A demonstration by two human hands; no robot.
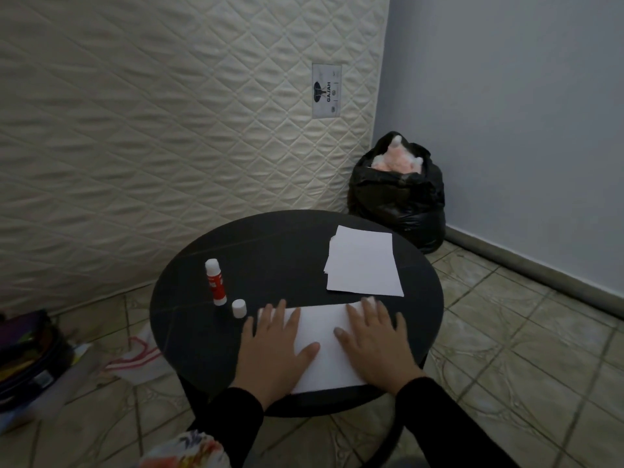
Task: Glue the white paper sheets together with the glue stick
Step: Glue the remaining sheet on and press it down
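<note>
Both hands lie flat, palms down, on a white paper sheet (322, 346) at the near edge of the round black worktop (270, 251). The left hand (275, 349) presses the sheet's left side, its fingers spread and partly over the paper's left edge. The right hand (374, 342) presses the right side, fingertips reaching the far right corner. Neither grip is clenched on anything; both are released and spread flat, with the sheet lying under the palms and bare between them. A stack of white sheets (363, 265) rests further back on the right, apart from the hands. The glue stick (214, 282) stands upright to the left, its cap (239, 308) just beside it.
</note>
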